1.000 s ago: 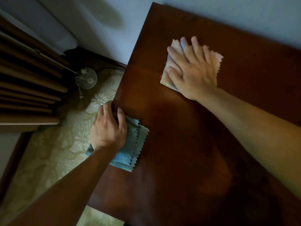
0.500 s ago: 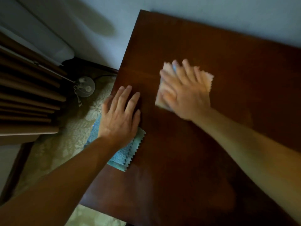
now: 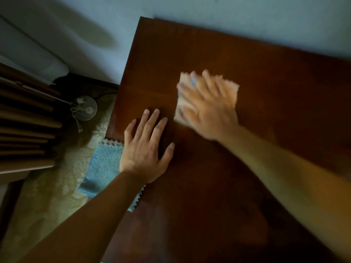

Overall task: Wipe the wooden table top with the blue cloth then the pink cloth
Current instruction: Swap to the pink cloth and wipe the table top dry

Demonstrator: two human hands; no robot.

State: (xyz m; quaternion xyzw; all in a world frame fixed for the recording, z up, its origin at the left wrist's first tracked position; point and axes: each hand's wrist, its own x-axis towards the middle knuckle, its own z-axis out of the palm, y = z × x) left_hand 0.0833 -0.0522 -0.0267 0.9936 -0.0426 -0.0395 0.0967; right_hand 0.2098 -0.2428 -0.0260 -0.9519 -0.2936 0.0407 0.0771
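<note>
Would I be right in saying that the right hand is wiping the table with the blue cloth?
Not quite: in the head view the right hand presses the pink cloth on the table; the blue cloth hangs over the table's edge under the left hand.

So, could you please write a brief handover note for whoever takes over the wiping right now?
Left hand: open, flat on the dark wooden table top, holding nothing.
Right hand: open, fingers pressing the pink square cloth on the table; motion-blurred, apparently mid-wipe.
The blue square cloth hangs over the table's left edge, partly under the left forearm.
Done: blue cloth appears set aside.
Left: finish the pink wipe; coverage so far cannot be judged.
</note>
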